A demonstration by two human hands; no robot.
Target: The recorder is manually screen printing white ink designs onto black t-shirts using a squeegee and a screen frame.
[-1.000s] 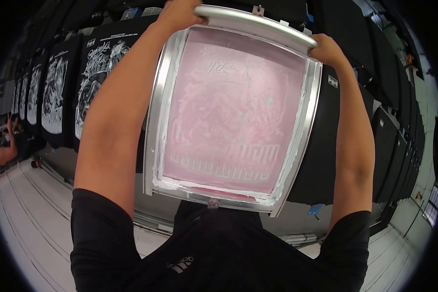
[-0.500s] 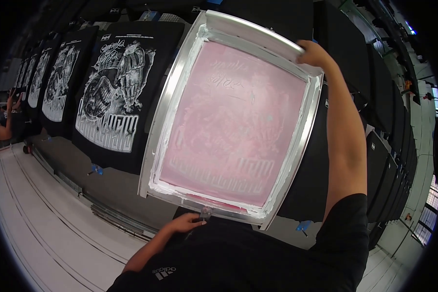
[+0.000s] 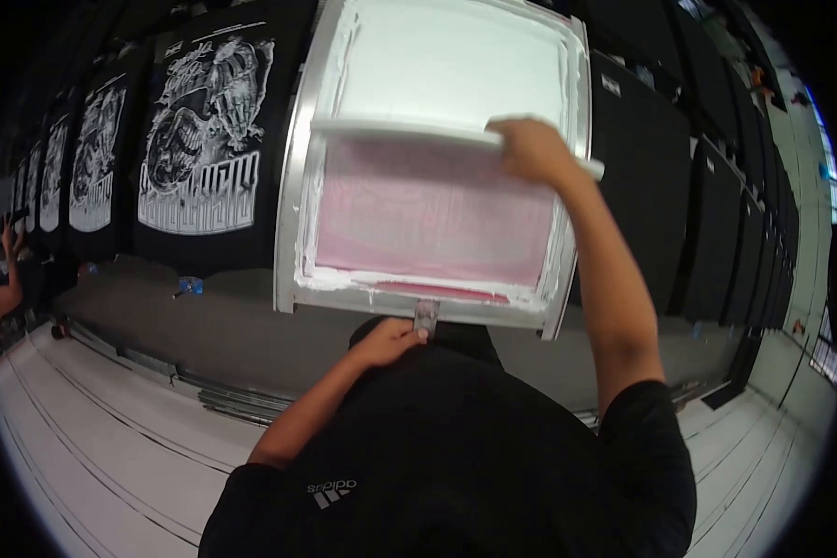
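Observation:
A silver-framed printing screen (image 3: 291,223) lies in front of me over the bench. Across its middle spans a long pale squeegee (image 3: 400,133), gripped at its right part by my right hand (image 3: 535,151). Beyond the blade the mesh is covered in white ink (image 3: 446,65); on the near side it is pink (image 3: 428,223), with faint reversed lettering. White ink also smears the inner edges of the frame. My left hand (image 3: 386,342) pinches a small clear-looking tab (image 3: 426,314) at the screen's near edge, its thumb resting on it.
Black shirts with a white print (image 3: 200,139) lie in a row to the left. Plain black shirts (image 3: 632,177) are laid out on the right. Another person (image 3: 5,279) stands at the far left. White floor (image 3: 93,409) shows below the bench.
My right hand has drawn the squeegee from the screen's far edge toward me, and white now covers the mesh beyond it. My left hand stays at the near edge. The view has turned.

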